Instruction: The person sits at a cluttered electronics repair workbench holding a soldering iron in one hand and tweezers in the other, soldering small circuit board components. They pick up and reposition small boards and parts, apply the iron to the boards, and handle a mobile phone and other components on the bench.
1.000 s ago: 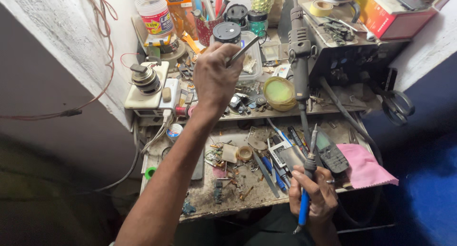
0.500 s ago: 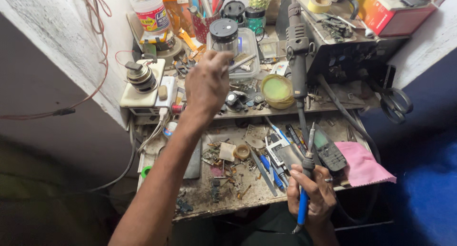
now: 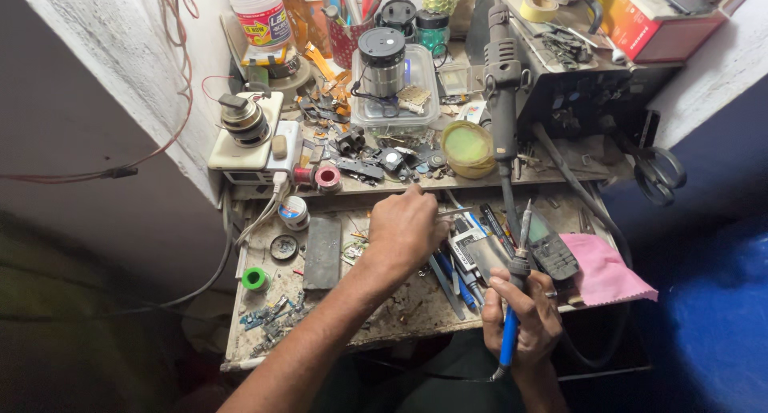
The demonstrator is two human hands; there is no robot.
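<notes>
My right hand (image 3: 524, 321) is wrapped tight around a blue-handled soldering iron (image 3: 513, 301), its thin metal tip upright beside a crumpled pink cloth (image 3: 604, 271). My left hand (image 3: 406, 231) hovers over the gritty, cluttered workbench (image 3: 264, 301), fingers pinched on slim metal tweezers (image 3: 454, 213) pointing right towards a small grey board (image 3: 488, 257).

Hands: two, left hand (image 3: 406, 231) and right hand (image 3: 524, 321);
Soldering iron (image 3: 514, 301): one, blue-handled;
Pink cloth (image 3: 604, 271): one;
Scissors (image 3: 652, 169): one pair;
Green tape roll (image 3: 255, 279): one;
Clear plastic box (image 3: 396, 93): one;
Tape rolls (image 3: 538, 7) on the upper shelf: one
</notes>
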